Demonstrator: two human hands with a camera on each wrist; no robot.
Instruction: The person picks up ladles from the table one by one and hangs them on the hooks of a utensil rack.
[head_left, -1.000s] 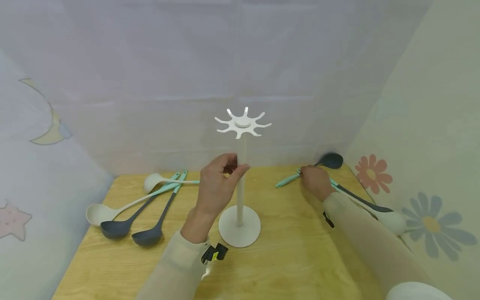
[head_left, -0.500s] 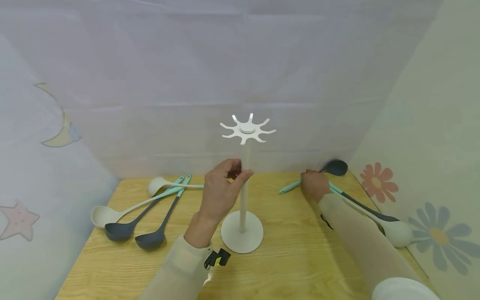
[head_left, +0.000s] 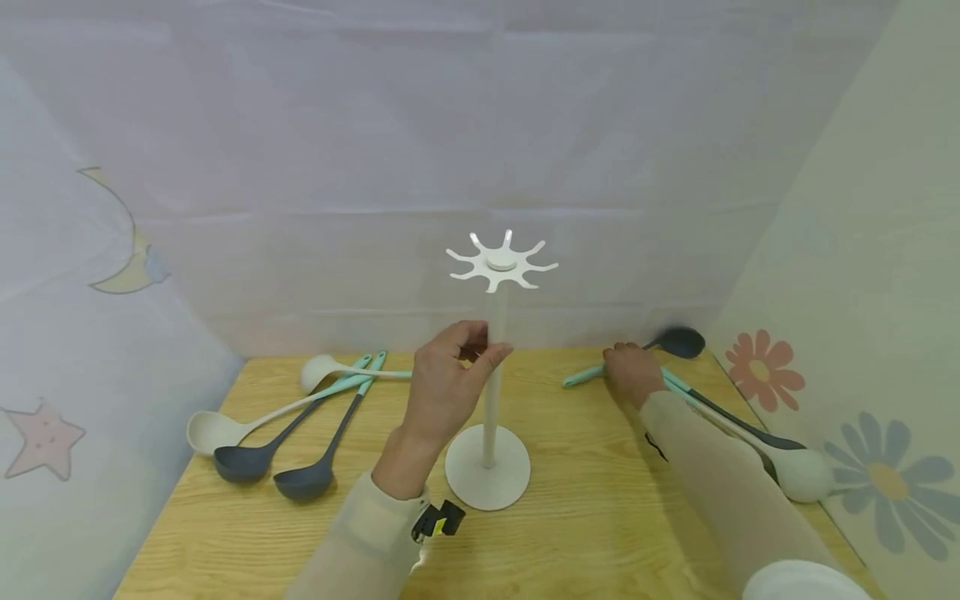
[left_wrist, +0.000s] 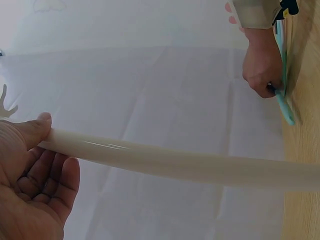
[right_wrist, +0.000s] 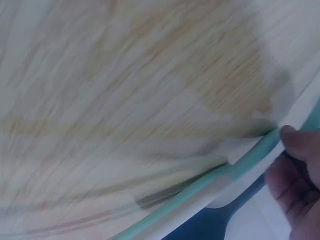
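Observation:
A white utensil stand (head_left: pixel 491 392) has a round base and a top ring of curved hooks. My left hand (head_left: pixel 446 379) holds its pole between thumb and fingers below the hooks; the left wrist view shows the same hand (left_wrist: pixel 35 175) around the pole (left_wrist: pixel 165 162). At the back right, my right hand (head_left: pixel 632 371) grips a dark ladle (head_left: pixel 681 342) where its teal handle (head_left: pixel 583 375) meets the shaft. The fingers are partly hidden in the head view. In the right wrist view, my right thumb (right_wrist: pixel 297 142) is beside another teal handle (right_wrist: pixel 255 150).
Several ladles with teal handles lie crossed on the left, including a white one (head_left: pixel 213 432) and a dark one (head_left: pixel 306 479). Another white ladle (head_left: pixel 802 475) lies under the right forearm beside a dark utensil (head_left: pixel 780 440). Cloth walls (head_left: pixel 360 167) enclose the wooden table (head_left: pixel 585 508).
The head view has shifted slightly, so everything appears a little lower and further right. Left hand stays on the pole; the right hand's fingers have settled around the dark ladle's handle.

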